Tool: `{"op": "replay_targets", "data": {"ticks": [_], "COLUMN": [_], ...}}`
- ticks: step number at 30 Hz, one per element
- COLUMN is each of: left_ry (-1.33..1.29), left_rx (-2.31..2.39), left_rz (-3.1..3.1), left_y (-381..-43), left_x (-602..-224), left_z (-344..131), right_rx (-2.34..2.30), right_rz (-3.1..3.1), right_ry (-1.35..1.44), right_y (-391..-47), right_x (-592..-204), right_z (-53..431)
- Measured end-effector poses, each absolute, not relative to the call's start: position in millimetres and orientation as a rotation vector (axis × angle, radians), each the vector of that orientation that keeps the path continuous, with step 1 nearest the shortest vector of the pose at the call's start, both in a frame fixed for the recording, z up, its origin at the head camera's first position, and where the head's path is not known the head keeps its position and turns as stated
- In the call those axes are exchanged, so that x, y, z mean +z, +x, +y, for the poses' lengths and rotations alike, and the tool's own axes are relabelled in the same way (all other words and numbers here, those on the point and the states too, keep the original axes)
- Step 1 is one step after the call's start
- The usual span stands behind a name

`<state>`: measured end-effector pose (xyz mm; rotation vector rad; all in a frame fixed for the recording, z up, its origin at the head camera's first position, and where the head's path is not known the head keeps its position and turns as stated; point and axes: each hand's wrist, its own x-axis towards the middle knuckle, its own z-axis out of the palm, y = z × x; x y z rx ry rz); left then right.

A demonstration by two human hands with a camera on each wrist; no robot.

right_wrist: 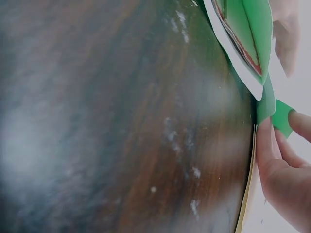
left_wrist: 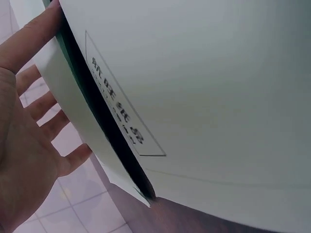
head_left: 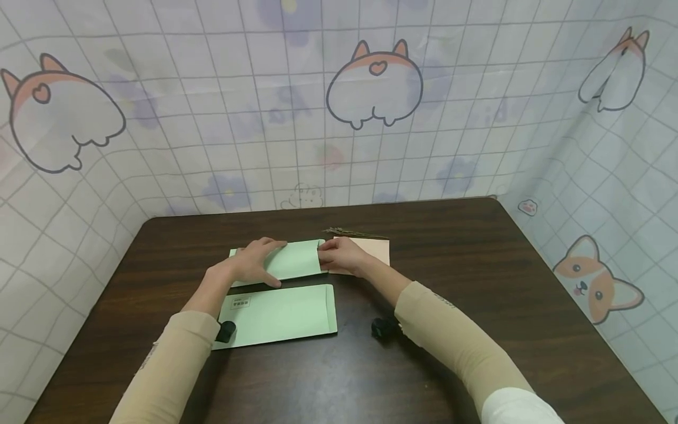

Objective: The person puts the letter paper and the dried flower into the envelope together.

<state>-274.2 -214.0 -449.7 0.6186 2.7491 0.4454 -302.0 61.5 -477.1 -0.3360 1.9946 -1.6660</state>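
Note:
Two pale green envelopes lie one behind the other on the dark wooden table. My left hand [head_left: 254, 262] rests across the far envelope [head_left: 296, 259], thumb at its near edge and fingers spread toward its far edge. At that envelope's right end, my right hand [head_left: 343, 256] pinches green paper [right_wrist: 282, 116] between thumb and fingers, some fingertips hidden. Nearer me is the second envelope [head_left: 281, 315], its flap strip at the right and a printed box [left_wrist: 116, 104] on its face. In the right wrist view an envelope mouth [right_wrist: 250, 29] gapes, showing a reddish edge inside.
A cream sheet of paper [head_left: 377, 248] lies under and beyond my right hand. Behind it is a thin dried grass sprig [head_left: 355, 233]. Black wrist devices [head_left: 226, 331] hang under both forearms. A patterned curtain [head_left: 296, 147] borders the table's back and sides.

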Motion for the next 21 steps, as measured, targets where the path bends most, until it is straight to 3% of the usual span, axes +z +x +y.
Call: {"op": "replay_targets", "data": {"ticks": [21], "left_ry": [0.638], "left_rx": [0.46], "left_rz": [2.77], "left_y": [-274.2], "left_x": [-455.2], "left_z": [-215.0], "right_rx": [-1.701], "right_rz": [2.021], "right_ry": [-0.398], "right_y": [-286.5], "right_x": [-462.2], "right_z": [109.8]}}
